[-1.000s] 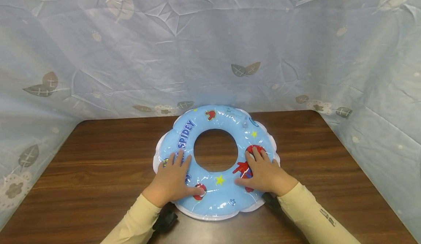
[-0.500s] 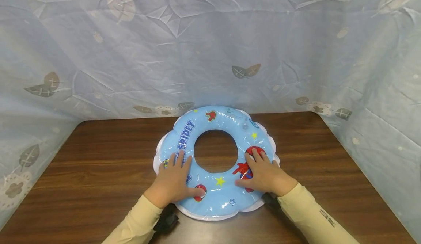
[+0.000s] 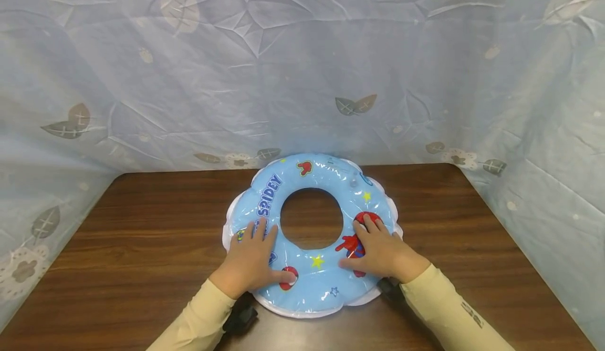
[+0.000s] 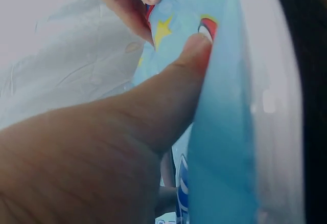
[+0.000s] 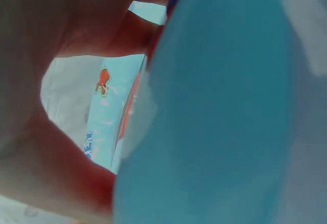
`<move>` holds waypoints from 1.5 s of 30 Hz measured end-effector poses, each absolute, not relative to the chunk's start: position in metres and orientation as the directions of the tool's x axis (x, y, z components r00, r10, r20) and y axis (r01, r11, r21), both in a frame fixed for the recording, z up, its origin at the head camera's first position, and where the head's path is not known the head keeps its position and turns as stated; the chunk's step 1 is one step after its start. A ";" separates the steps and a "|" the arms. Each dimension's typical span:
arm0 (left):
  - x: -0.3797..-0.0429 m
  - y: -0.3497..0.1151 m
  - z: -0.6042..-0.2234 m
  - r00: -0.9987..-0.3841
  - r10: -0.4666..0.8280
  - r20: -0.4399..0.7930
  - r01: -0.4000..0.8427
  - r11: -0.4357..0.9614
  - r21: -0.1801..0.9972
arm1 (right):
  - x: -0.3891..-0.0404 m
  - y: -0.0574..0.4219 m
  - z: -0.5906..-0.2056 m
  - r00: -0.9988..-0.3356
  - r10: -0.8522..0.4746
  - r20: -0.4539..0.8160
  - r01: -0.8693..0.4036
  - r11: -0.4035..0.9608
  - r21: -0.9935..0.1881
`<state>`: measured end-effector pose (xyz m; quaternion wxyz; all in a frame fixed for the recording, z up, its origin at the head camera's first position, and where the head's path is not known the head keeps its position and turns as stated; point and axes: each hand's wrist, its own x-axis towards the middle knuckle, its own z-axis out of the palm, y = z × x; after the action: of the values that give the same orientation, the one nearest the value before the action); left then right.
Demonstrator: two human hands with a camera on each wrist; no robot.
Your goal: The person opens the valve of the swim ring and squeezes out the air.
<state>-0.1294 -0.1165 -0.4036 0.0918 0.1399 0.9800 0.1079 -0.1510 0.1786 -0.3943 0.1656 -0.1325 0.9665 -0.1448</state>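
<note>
An inflated light-blue swim ring point(image 3: 302, 288) lies flat on the brown wooden table, with a white scalloped edge, "SPIDEY" lettering, stars and red cartoon figures. On its near left part rests my left hand point(image 3: 250, 261), fingers spread and thumb pointing inward. My right hand point(image 3: 385, 251) lies spread on the near right part, over a red and blue figure. In the left wrist view the left thumb point(image 4: 189, 60) touches the ring beside a red print. The right wrist view shows the right hand point(image 5: 66, 45) against the ring's bulging side point(image 5: 214, 106).
The wooden table point(image 3: 156, 225) extends to both sides of the ring. A pale blue-grey curtain point(image 3: 293, 67) printed with leaves hangs behind it and along the sides. Below the left wrist a black device point(image 3: 240, 317) shows, and another black piece point(image 3: 388, 288) is under the right wrist.
Both hands stay spread on the swim ring, which has not visibly moved on the table. The whole head view has shifted slightly down and to the right.
</note>
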 end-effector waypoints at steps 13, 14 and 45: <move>-0.127 -0.119 -0.392 -0.937 0.340 -0.081 0.312 0.918 0.247 | -0.135 0.172 -0.379 -0.920 -0.331 -0.211 -0.261 0.917 -0.302; -0.127 -0.118 -0.392 -0.936 0.340 -0.087 0.310 0.917 0.251 | -0.134 0.171 -0.379 -0.918 -0.333 -0.216 -0.262 0.918 -0.299; -0.125 -0.113 -0.399 -0.931 0.318 -0.181 0.269 0.930 0.251 | -0.140 0.167 -0.392 -0.890 -0.328 -0.318 -0.233 0.924 -0.302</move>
<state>-0.1247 -0.1131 -0.3993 0.1100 0.1504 0.9761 0.1114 -0.1396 0.1673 -0.3923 0.1846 -0.1454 0.9634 -0.1290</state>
